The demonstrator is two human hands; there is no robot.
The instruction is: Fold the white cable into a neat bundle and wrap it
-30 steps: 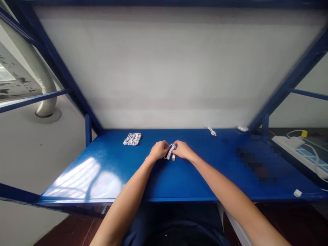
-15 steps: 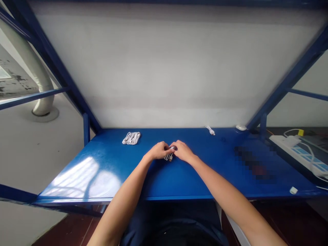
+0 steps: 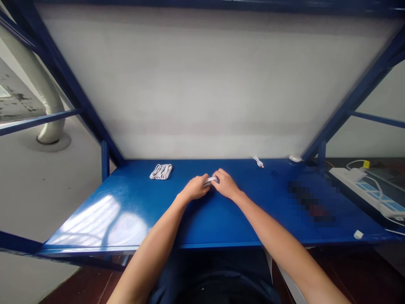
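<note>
Between my two hands, just above the middle of the blue table (image 3: 221, 223), is a folded white cable (image 3: 209, 181). My left hand (image 3: 196, 187) is closed around its left end. The fingers of my right hand (image 3: 225, 184) pinch its right end. Most of the cable and its plugs are hidden by my fingers. Left of my hands, a row of coiled white cables (image 3: 161, 172) lies near the table's back edge. Another small bundled white cable (image 3: 258, 161) lies at the back, right of my hands.
A white mouse-like object (image 3: 295, 158) sits at the back right corner. A small white cube (image 3: 358, 234) is near the front right edge. A white power strip (image 3: 363, 185) with plugs stands at the far right. Blue frame posts (image 3: 105, 160) flank the table.
Both hands have shifted their hold on the cable. Its loops and USB plug, seen hanging below my fingers before, are now out of sight, and a folded stretch shows between the hands.
</note>
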